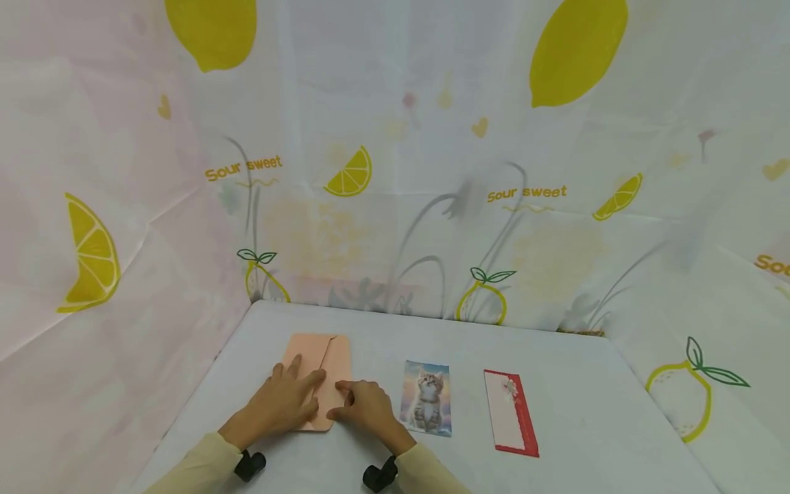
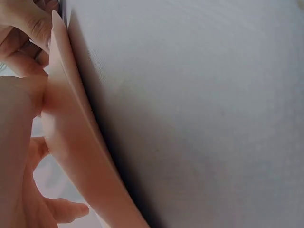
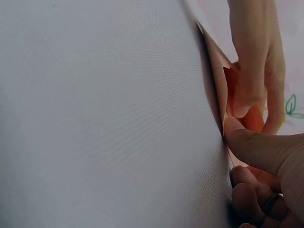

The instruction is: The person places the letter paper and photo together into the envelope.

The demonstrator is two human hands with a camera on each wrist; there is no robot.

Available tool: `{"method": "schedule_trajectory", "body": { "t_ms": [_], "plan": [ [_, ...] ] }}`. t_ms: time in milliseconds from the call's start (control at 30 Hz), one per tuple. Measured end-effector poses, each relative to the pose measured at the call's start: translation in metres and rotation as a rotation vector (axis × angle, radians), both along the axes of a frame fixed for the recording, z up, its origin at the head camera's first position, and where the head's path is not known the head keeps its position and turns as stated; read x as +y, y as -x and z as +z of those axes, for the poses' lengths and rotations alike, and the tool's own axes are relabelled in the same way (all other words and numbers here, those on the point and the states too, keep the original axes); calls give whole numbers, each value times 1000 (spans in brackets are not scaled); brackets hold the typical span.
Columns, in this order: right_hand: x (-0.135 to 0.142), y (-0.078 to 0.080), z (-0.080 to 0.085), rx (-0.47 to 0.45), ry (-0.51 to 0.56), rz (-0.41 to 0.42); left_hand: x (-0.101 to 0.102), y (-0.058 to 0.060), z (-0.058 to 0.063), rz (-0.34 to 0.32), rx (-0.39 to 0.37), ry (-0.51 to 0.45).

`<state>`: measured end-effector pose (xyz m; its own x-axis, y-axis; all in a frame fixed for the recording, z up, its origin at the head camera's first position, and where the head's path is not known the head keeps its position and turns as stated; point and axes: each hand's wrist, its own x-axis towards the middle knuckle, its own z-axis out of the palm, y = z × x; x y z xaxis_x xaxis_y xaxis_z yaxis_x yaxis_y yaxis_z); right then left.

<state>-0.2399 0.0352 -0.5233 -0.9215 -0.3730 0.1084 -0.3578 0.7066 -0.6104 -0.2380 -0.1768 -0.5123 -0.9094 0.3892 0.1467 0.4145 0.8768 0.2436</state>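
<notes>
A peach-pink paper envelope (image 1: 338,353) lies at the left of the white table, its flap seam running lengthwise. My left hand (image 1: 280,401) rests over it with the fingers spread across the paper. At the envelope's near right edge, my right hand (image 1: 368,409) pinches the paper between thumb and curled fingers. In the right wrist view the envelope's edge gapes, showing a deeper orange inside, with the right thumb (image 3: 251,145) at that edge and left-hand fingers (image 3: 251,57) reaching down by the opening. The left wrist view shows the envelope (image 2: 80,152) edge-on, slightly bowed.
A card with a kitten picture (image 1: 426,398) lies flat to the right of my right hand. Farther right is a narrow red and white card (image 1: 509,412) with a flower. Lemon-printed cloth (image 1: 395,233) hangs behind the table (image 1: 592,412) and along both sides.
</notes>
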Motion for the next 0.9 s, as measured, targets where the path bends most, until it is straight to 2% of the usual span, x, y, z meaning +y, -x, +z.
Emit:
{"method": "schedule_trajectory", "body": {
  "t_ms": [267,433,700,900],
  "plan": [
    [0,-1,1,3,2,3,3,2,-1,3,-23,36],
    [0,-1,2,4,5,4,3,4,-4,16,-11,3],
    [0,-2,4,3,-6,8,-3,4,-4,-5,-121,-87],
    [1,-1,3,-7,-9,16,-5,4,0,-12,-139,-90]
  ]
}}
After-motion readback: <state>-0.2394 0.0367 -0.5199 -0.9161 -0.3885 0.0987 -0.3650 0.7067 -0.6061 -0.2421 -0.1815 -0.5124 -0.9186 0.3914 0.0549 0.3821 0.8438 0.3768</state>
